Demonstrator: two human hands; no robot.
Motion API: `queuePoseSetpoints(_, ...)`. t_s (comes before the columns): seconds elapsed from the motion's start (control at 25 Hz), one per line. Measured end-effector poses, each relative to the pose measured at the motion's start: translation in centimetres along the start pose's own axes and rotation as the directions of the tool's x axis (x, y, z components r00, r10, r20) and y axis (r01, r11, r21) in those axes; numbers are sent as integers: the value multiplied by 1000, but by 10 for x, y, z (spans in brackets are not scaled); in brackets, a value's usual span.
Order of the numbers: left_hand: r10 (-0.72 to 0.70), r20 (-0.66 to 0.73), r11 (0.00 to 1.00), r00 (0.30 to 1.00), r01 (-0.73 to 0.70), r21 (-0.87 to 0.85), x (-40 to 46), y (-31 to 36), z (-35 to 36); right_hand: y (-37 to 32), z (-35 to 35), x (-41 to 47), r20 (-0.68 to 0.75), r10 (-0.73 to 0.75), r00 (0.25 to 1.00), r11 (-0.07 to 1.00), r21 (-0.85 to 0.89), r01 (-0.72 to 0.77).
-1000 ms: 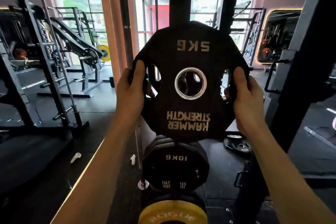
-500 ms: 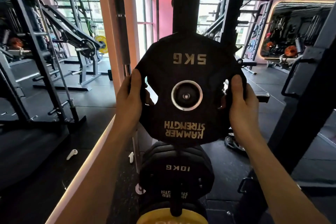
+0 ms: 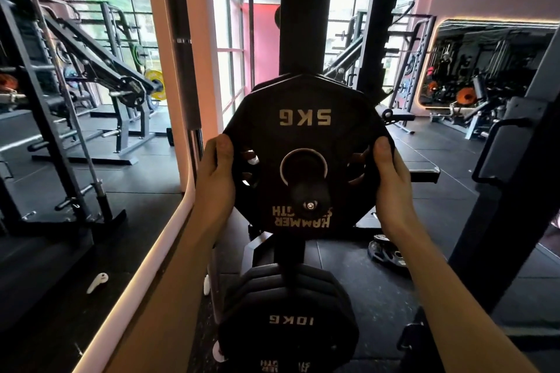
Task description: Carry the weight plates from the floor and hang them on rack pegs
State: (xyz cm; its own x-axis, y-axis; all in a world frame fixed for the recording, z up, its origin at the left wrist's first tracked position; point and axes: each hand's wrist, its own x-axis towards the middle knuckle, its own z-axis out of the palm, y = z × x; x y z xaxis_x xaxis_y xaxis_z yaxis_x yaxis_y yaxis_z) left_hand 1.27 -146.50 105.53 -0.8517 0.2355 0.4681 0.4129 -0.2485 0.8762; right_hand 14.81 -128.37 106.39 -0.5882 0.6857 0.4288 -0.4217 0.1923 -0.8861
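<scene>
Since half a second ago the 5 kg weight plate (image 3: 306, 157) has slid further onto the rack peg (image 3: 309, 193): the peg's black end cap with its bolt, then just filling the centre hole, now sticks out through the metal-ringed hole and covers the middle of the lettering below it. The left hand (image 3: 215, 174) grips the plate's left edge, thumb on the face and fingers curled through a grip slot; the right hand (image 3: 390, 175) grips the right edge the same way. Most of each hand's fingers are hidden behind the plate.

The plate is upside down, so its writing reads inverted: "5KG" near the top, "HAMMER" at the bottom, with the word above it cut by the peg cap so only "TH" and a trace of the first letter show. The black rack upright (image 3: 306, 9) rises behind the plate, its top out of frame.

Lower on the same rack hangs a stack of black plates, the front 10 kg plate (image 3: 289, 324) marked "10KG", also inverted; its lower lettering is cropped by the frame edge and unreadable. More black plates (image 3: 386, 251) lie on the floor (image 3: 378, 297) to the right, partly hidden by the right forearm. A small white object (image 3: 97, 282) lies on the floor at left, too small to identify.
</scene>
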Motion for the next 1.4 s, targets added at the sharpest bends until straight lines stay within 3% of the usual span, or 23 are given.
queuePoseSetpoints(0.4, 39, 0, 998, 999, -39, -38, 38, -28, 7, 23, 5, 33, 14, -13, 1000, 999, 32, 13)
queuePoseSetpoints(0.6, 19, 18, 1000, 1000, -19, -13, 37, -28, 6, 21, 0, 29, 31, 36, 999, 997, -74, -33)
queuePoseSetpoints(0.72, -4, 68, 995, 998, -2, 96, 28, -24, 4, 17, -7, 19, 59, 102, 993, 975, -206, -87)
queuePoseSetpoints(0.96, -218, 110, 913, 970, 163, 374, -40, -59, -30, 67, -32, -42, 62, 313, 948, 839, -485, -246)
queuePoseSetpoints(1.08, -350, 176, 824, 920, 213, 524, -105, -88, -52, 106, -50, -95, 90, 464, 881, 711, -631, -310)
queuePoseSetpoints(1.2, -530, 189, 733, 827, 334, 593, -176, -123, -77, 140, -74, -157, 54, 572, 819, 601, -707, -373)
queuePoseSetpoints(1.32, -693, 196, 631, 694, 453, 630, -250, -146, -97, 161, -97, -227, -2, 702, 713, 468, -753, -462)
queuePoseSetpoints(1.4, -799, 200, 521, 567, 487, 700, -301, -159, -108, 174, -113, -280, -65, 795, 603, 351, -761, -546)
